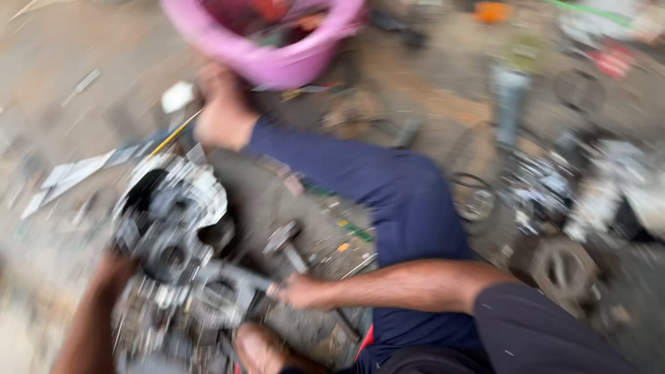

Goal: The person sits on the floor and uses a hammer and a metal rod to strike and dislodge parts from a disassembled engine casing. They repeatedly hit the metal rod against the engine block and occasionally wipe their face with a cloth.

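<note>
Left hand (114,273) pressed on the grey engine block (173,242) on the floor, apparently steadying it, grip unclear from blur; right hand (301,291) closed around a hammer (287,242) beside it; pink bucket (270,41) beyond

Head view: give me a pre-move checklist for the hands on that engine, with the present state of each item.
1. Picture sharp enough to judge grip: not ok, heavy motion blur.
2. Left hand on the engine: ok, it rests against the engine's left side.
3. Right hand holding the hammer: ok, it looks closed around the handle, though blurred.
4. Hammer head clear of the engine: cannot tell, the two blur together.
5. Person's own foot and blue trouser leg beside the work: not ok, the leg lies close to the hammer.
6. Pink basin out of the way: ok, it sits well beyond the engine.
</note>
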